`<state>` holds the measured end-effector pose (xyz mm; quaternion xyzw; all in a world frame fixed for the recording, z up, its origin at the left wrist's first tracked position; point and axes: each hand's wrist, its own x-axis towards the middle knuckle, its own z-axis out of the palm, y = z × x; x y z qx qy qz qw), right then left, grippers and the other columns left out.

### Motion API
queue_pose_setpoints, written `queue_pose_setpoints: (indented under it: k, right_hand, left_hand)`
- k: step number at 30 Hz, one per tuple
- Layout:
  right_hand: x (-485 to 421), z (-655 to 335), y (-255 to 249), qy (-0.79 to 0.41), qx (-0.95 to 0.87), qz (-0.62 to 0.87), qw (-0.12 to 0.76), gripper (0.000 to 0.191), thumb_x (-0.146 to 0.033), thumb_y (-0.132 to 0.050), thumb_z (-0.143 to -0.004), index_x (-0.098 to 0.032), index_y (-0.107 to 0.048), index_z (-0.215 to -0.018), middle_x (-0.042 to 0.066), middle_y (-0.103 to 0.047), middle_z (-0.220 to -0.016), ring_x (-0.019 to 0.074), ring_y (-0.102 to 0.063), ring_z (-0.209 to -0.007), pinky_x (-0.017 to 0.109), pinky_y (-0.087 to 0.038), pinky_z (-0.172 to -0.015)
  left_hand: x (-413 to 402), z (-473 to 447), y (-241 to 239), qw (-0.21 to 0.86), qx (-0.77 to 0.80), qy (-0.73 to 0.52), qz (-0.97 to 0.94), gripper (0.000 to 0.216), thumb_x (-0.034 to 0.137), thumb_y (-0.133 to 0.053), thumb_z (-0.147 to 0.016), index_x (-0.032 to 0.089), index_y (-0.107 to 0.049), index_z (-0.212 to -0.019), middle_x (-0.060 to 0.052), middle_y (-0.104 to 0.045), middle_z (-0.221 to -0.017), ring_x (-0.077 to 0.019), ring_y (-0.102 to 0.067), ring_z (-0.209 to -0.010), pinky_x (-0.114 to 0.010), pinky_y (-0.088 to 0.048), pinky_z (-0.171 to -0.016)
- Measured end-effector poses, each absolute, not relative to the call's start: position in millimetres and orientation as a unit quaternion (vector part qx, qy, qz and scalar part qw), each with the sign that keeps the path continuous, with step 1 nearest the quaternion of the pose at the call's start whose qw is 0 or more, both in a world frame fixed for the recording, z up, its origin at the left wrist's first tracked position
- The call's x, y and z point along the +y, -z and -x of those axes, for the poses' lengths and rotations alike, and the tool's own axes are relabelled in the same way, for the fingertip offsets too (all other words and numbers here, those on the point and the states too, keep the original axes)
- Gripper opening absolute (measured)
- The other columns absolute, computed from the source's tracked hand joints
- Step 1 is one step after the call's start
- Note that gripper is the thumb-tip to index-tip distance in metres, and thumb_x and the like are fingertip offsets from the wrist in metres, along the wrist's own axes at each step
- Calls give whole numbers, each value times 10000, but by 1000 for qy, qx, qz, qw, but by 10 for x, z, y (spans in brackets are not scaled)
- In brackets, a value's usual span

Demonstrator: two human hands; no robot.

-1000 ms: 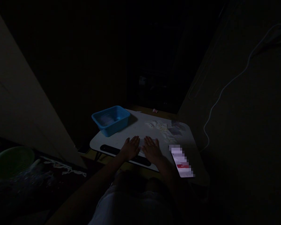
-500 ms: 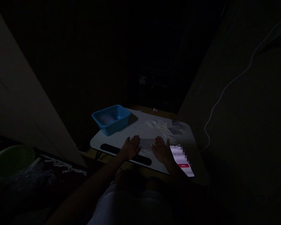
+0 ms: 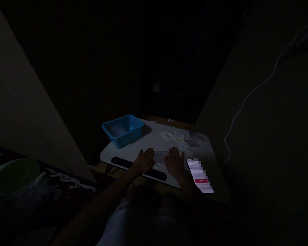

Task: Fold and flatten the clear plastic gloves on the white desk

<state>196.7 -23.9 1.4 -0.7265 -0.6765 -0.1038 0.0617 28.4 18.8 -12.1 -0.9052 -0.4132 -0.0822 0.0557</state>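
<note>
A clear plastic sheet or bag (image 3: 160,159) lies flat near the front of the white table (image 3: 154,136); the dim light hides its exact kind. My left hand (image 3: 144,160) rests on its left side, palm down, fingers stretched out. On the other side my right hand (image 3: 175,161) lies over its right part, fingers also extended. Just beyond my right hand are several small flat plastic packets (image 3: 173,136), some pale, some see-through. To the right of that hand a lit phone (image 3: 200,177) lies face up.
A blue plastic basin (image 3: 124,131) stands at the table's back left. Along the front edge runs a black slotted strip (image 3: 122,162). A green tub (image 3: 17,176) sits low at the left, and a white cable (image 3: 246,99) hangs down the right wall.
My right hand has slid slightly left over the plastic, narrowing the gap between my hands. My left hand has barely moved.
</note>
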Motion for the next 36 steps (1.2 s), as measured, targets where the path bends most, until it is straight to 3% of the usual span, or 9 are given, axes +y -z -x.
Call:
queue_pose_setpoints:
  k: [3,8,24,32,36]
  right_hand:
    - [-226,-1827,-10,89,-737,666,71,538,-400,-141,-866,-111,-264,-1302,104,-231,-1372,218,-132,-1271,482,0,-999]
    - [-231,-1725,38,69,-757,647,65,536,-411,-132,-867,-127,-273,-1299,94,-240,-1370,204,-110,-1277,480,4,-1002]
    - [-248,-2059,36,70,-656,751,10,653,-473,-109,-845,-17,-262,-1288,187,-193,-1367,266,-52,-1276,544,63,-959]
    - [-254,-2015,79,95,-602,792,38,697,-475,-161,-834,72,-319,-1235,262,-288,-1302,328,-89,-1257,562,54,-947]
    - [-254,-2001,44,115,-603,788,46,651,-441,-206,-832,49,-315,-1246,241,-270,-1320,321,-105,-1255,554,44,-955]
  left_hand:
    - [196,-283,135,55,-414,84,905,488,344,-195,-863,107,-314,-1273,-121,-280,-1352,-210,-236,-1244,-444,-212,-966]
    - [198,-276,153,61,-412,90,905,486,346,-203,-861,112,-324,-1269,-123,-290,-1347,-217,-244,-1240,-442,-216,-962]
    - [206,-272,184,80,-417,99,900,495,367,-214,-863,107,-320,-1271,-135,-281,-1351,-235,-228,-1244,-426,-217,-963]
    - [196,-277,164,72,-422,97,898,494,361,-224,-862,97,-326,-1267,-138,-281,-1350,-235,-240,-1238,-424,-220,-965]
    - [189,-281,142,71,-422,92,899,482,349,-230,-861,104,-331,-1264,-137,-290,-1345,-235,-240,-1239,-426,-219,-963]
